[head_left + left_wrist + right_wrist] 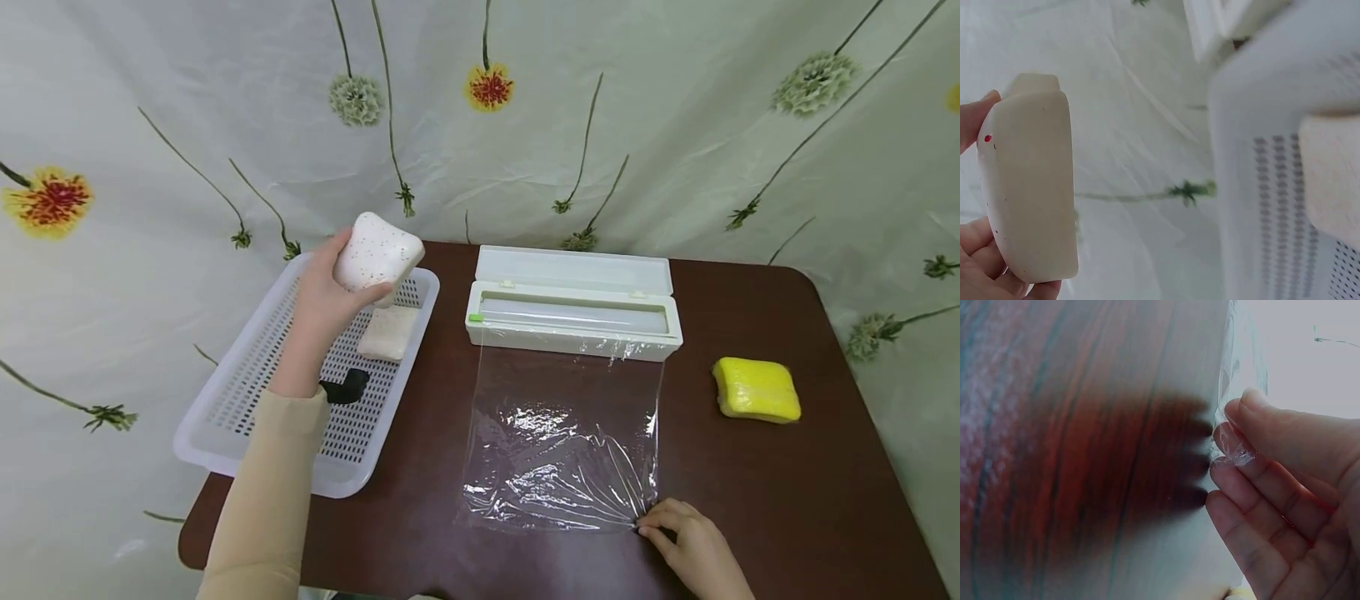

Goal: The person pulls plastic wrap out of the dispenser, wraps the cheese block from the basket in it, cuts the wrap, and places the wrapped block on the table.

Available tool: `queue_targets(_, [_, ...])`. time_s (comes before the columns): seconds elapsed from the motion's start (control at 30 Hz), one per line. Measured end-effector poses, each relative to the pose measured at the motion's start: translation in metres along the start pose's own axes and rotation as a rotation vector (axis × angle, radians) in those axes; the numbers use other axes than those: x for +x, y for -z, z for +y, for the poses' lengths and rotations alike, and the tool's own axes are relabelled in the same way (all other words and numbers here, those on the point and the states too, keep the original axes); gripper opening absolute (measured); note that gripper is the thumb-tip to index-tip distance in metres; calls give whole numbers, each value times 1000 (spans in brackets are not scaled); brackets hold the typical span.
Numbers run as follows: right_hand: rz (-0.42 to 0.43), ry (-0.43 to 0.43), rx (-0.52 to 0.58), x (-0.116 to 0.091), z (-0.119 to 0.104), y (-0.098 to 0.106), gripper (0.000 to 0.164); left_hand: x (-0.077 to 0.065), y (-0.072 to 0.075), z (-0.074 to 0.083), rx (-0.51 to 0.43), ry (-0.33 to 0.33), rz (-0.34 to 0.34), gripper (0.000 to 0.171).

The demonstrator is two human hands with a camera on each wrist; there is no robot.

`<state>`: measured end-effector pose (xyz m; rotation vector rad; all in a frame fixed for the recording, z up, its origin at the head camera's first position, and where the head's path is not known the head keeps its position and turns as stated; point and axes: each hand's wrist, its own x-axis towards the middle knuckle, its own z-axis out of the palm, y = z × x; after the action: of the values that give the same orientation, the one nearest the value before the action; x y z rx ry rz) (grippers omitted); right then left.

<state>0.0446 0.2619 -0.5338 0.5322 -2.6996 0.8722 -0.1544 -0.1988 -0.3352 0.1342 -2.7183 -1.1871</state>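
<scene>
My left hand [321,287] grips a white speckled block [377,252] with rounded edges, raised over the far end of the white plastic basket [193,425]. In the left wrist view the block [1035,187] stands on edge between thumb and fingers, its plain side and a small red spot visible. At the table's front, my right hand [696,543] pinches the near right corner of a sheet of cling film [555,450]. The film runs out from a white dispenser box [573,321] with its lid up, and creases fan from the pinched corner [1232,447].
Inside the basket lies another whitish block [388,333]; a black piece [348,387] shows beside the left wrist. A shiny yellow block [757,390] sits on the dark table [795,508] to the right. Flowered cloth [525,167] hangs behind the table.
</scene>
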Motion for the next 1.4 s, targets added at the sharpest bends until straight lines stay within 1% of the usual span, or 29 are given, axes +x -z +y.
queue_targets(0.1, [0, -12, -1, 0, 0, 0, 30, -9, -9, 18, -17, -79, -32, 91])
queue_targets(0.27, [2, -11, 9, 0, -1, 1, 30, -26, -28, 39, -6, -198, -99, 90])
queue_targets(0.47, [-17, -28, 14, 2, -2, 2, 29, -46, -53, 57, -27, -316, -202, 91])
queue_targets(0.57, [-19, -37, 4, 4, -3, 2, 29, -55, -65, 61, -39, -352, -253, 91])
queue_targets(0.67, [-9, -35, -9, 4, -4, 1, 29, -62, -78, 63, -44, -363, -307, 90])
queue_targets(0.87, [18, -20, -38, 4, -4, -1, 28, -71, -103, 63, -35, -345, -407, 90])
queue_targets(1.0, [17, -22, -56, 4, -4, -2, 29, -75, -120, 62, -19, -361, -476, 90])
queue_targets(1.1, [10, -37, -64, 4, -5, -1, 29, -76, -136, 56, -24, -376, -548, 90])
queue_targets(1.23, [10, -44, -68, 5, -6, -1, 28, -81, -158, 46, -44, -385, -662, 89])
queue_targets(1.4, [26, -45, -63, 4, -7, -2, 29, -90, -185, 33, 2, -406, -801, 87])
